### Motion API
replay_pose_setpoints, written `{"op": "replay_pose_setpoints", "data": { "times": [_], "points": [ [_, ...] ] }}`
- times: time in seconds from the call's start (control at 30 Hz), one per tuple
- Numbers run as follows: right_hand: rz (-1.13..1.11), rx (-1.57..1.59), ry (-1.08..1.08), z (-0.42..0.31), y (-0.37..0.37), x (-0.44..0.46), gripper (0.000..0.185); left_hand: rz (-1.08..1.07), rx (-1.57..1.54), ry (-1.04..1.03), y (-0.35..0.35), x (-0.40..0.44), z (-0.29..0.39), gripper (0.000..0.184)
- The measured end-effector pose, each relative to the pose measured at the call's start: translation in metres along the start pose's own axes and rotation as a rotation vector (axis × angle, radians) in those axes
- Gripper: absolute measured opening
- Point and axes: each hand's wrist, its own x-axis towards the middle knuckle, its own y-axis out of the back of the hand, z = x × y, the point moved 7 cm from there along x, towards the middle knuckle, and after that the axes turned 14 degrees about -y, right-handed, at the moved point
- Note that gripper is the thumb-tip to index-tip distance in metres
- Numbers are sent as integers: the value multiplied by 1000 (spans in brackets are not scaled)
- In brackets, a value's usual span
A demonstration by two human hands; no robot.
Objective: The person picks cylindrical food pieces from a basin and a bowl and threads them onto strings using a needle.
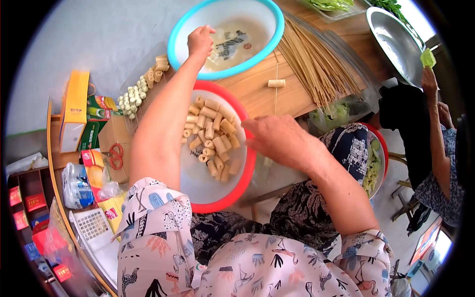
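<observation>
My left hand is over the left side of a blue-rimmed basin with shallow cloudy liquid in it. Its fingers are curled together, and what they hold, if anything, I cannot make out. My right hand hangs at the right edge of a red-rimmed basin. Those fingers are bent and pressed together, with their tips partly hidden. Many short tan hollow rolls lie heaped in the red-rimmed basin. Between the basins and the sticks, one tan roll sits on a thin skewer on the wooden table.
Bundled thin sticks lie on the table. Skewered pale balls and more rolls are at its left. Boxes and red scissors stand beyond. At right, another person's hand holds a green leaf near a metal bowl.
</observation>
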Motion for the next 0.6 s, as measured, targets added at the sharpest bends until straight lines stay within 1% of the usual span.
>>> {"op": "replay_pose_setpoints", "data": {
  "times": [0.03,0.07,0.1,0.17,0.23,0.27,0.3,0.37,0.4,0.43,0.5,0.57,0.6],
  "points": [
    [-12,2,8,1,-2,3,25,-50,117,-54,2,-5,2,26],
    [27,-43,15,4,-4,5,25,-94,165,-120,6,-8,5,29],
    [58,-80,24,5,-9,7,26,-81,180,-90,16,-19,6,29],
    [24,-71,-17,5,-11,12,24,-218,368,-544,29,-47,47,29],
    [91,37,67,10,-18,13,28,-262,607,-612,59,-79,66,34],
    [48,40,67,7,-18,13,28,-292,706,-553,75,-93,66,35],
    [11,36,65,5,-18,13,29,-276,709,-521,92,-112,59,35],
    [11,60,53,5,-20,15,28,-139,842,-1087,113,-157,91,35],
    [46,75,89,8,-21,18,28,-64,905,-1381,120,-183,104,37],
    [46,67,103,6,-19,18,28,-51,916,-1382,133,-194,98,37],
    [-15,117,-33,12,-21,20,30,-9,961,-1077,158,-215,69,27],
    [35,132,-19,16,-21,24,28,-257,781,-306,161,-250,24,27],
    [28,112,-36,17,-22,25,27,-439,824,-120,154,-270,2,27]
  ]
}}
